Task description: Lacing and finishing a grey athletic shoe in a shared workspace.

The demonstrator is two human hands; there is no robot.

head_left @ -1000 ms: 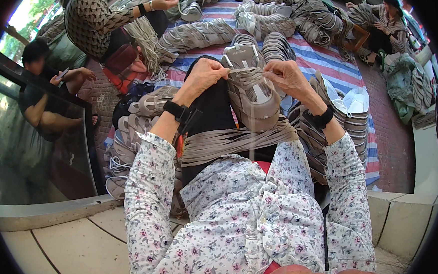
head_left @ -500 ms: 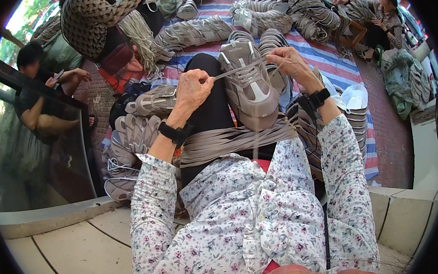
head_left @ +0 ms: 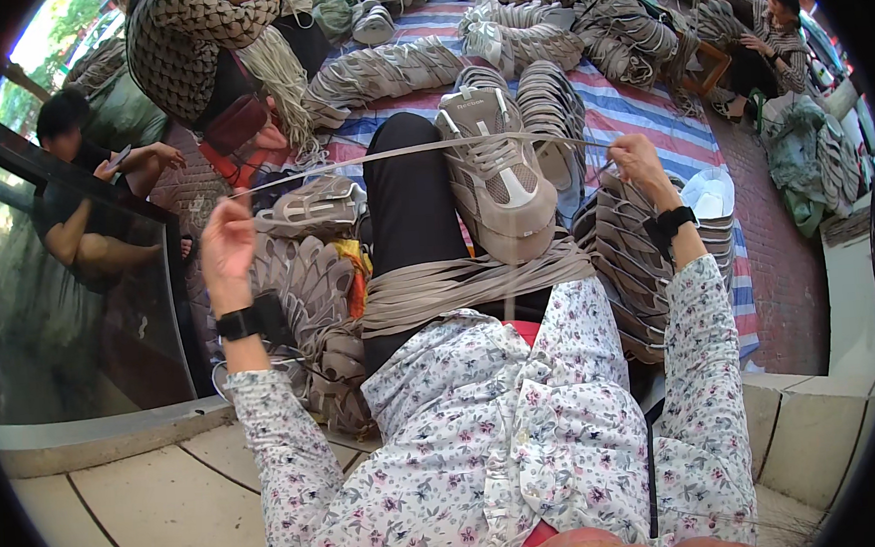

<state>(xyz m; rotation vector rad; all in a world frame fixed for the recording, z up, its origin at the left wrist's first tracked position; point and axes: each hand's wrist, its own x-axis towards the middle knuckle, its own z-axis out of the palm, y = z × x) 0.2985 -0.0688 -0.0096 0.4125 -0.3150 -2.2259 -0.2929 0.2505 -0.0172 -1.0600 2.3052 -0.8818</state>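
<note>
A grey-beige sneaker (head_left: 506, 191) rests at my right knee, toe toward me, its lower eyelets threaded with lace. A flat beige shoelace (head_left: 390, 154) stretches taut across the shoe's upper part. Far out to the left, my left hand (head_left: 228, 248) is closed with one end of that lace at its fingertips; it is slightly blurred. My right hand (head_left: 640, 169) pinches the other end, to the right of the shoe. Over my lap lies a thick bundle of loose laces (head_left: 459, 290).
Stacked shoe uppers (head_left: 303, 287) stand at my left, and more stacked shoes (head_left: 629, 262) at my right. A striped sheet (head_left: 639, 131) covers the ground ahead, bearing further rows of shoes (head_left: 395, 70). Other people sit at the left and far right. A glass panel (head_left: 90, 325) stands at left.
My hands have spread apart, the left moving left and toward me, the right moving right. The lace between them is now drawn out long. The shoe stays in place.
</note>
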